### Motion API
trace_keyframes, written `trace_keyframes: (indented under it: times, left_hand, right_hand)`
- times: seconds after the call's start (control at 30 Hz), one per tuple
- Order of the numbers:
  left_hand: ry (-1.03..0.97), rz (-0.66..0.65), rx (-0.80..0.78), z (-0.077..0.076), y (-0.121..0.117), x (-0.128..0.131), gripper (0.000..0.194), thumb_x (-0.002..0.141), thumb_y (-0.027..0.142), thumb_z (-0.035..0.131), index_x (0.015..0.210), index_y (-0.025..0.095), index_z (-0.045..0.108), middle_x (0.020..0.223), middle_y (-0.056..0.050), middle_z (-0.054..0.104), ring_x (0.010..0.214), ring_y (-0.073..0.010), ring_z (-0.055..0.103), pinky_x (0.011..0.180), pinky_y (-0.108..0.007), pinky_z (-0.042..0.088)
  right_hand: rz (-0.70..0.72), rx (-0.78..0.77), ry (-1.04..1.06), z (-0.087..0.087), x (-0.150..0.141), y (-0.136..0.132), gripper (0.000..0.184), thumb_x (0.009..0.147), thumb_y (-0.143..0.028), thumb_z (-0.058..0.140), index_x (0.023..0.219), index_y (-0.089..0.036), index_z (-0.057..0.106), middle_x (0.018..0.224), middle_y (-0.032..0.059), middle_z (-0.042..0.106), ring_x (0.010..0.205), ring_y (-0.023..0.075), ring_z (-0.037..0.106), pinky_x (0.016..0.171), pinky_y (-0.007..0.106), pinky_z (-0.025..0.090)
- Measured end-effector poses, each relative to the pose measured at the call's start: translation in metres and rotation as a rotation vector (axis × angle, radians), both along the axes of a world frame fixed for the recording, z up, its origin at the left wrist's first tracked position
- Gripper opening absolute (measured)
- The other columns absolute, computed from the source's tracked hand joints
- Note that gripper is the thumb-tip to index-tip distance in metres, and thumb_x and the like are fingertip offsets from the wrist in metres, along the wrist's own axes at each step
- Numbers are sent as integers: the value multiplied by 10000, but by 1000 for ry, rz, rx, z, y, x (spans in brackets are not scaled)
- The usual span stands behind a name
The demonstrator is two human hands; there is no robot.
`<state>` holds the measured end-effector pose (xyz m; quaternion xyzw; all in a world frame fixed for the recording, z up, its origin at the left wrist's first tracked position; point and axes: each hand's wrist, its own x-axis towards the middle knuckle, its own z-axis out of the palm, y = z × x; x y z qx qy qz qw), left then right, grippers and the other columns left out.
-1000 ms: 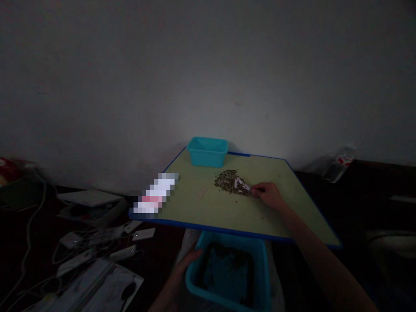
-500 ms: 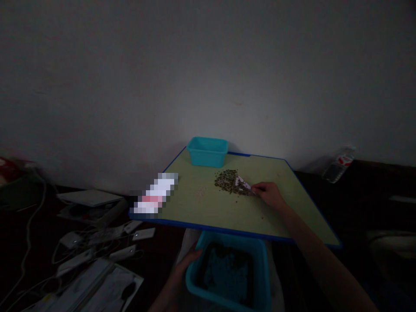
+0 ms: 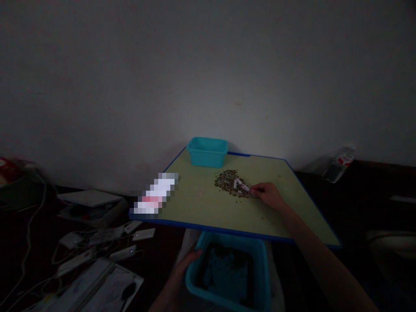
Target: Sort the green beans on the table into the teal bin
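Note:
My right hand (image 3: 266,194) pinches the near end of a thin, whitish flat piece (image 3: 244,186), whose exact kind I cannot make out. Its far end lies in a spread pile of small dark grains (image 3: 226,178) on the pale yellow-green table (image 3: 208,212), with some grains over it. Below the table's near edge, my left hand (image 3: 187,262) holds the left rim of a blue plastic tub (image 3: 267,273). Its thumb shows on the rim, while the other fingers are hidden. Dark material lies in this tub, mostly around its sides.
Another blue tub (image 3: 208,158) stands at the table's back left. A small pale scatter (image 3: 200,193) lies left of the pile, and a blurred-out bright object (image 3: 156,193) is at the left edge. Power strips (image 3: 123,252) and cables crowd the floor; a plastic bottle (image 3: 339,164) leans right.
The whitish piece has shifted slightly within the grains, and more grains now cover parts of it. A few grains have moved toward the near side. My left hand and the tub stay put.

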<state>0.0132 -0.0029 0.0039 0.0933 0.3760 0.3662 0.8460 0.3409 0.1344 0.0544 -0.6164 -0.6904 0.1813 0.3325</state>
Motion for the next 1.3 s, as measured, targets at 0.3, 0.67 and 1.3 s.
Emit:
trace_keyframes:
  times: [0.3, 0.67, 1.3]
  left_hand:
    - [-12, 38, 46, -4, 2, 1, 797, 746, 308, 717, 1474, 217, 405, 1244, -137, 729, 1115, -394, 674, 981, -506, 493]
    - [28, 23, 10, -1, 0, 1, 738, 764, 330, 693, 1441, 157, 456, 1203, -163, 744, 1129, -417, 661, 978, -548, 492]
    - [1, 3, 64, -5, 1, 0, 729, 802, 335, 660, 1461, 158, 405, 1129, -160, 774, 1122, -414, 665, 973, -548, 487]
  right_hand:
    - [25, -21, 12, 0, 1, 0, 225, 776, -304, 626, 868, -197, 801, 824, 43, 781, 739, 214, 688, 703, 301, 504]
    - [51, -13, -5, 2, 0, -2, 222, 778, -301, 626, 869, -201, 801, 849, 49, 784, 766, 228, 695, 735, 320, 507]
    - [104, -41, 45, 6, -1, -4, 231, 764, -328, 635, 829, -181, 801, 779, 43, 771, 722, 219, 684, 703, 307, 503]
